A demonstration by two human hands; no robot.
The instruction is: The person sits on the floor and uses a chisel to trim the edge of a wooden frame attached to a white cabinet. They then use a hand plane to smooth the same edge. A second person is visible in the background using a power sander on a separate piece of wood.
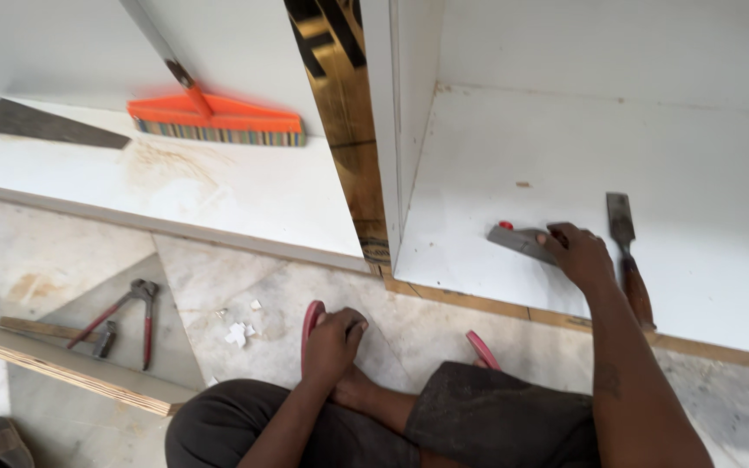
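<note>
My right hand (580, 255) rests on a grey utility knife (517, 240) with a red button, lying on the white cabinet shelf (565, 165). Its fingers curl over the knife's near end. A chisel (628, 256) with a brown wooden handle lies just right of that hand. My left hand (333, 343) is closed around the toe of a pink sandal (310, 319) on my foot, low over the marble floor. I sit cross-legged in dark trousers; a second pink sandal (483, 348) shows by my right knee.
Red-handled pincers (127, 316) and a hammer (54, 331) lie on the floor at left beside a plywood strip (71, 368). An orange broom head (216, 120) and a handsaw (41, 124) sit on the left white shelf. A gold-and-black panel (348, 113) stands between the shelves.
</note>
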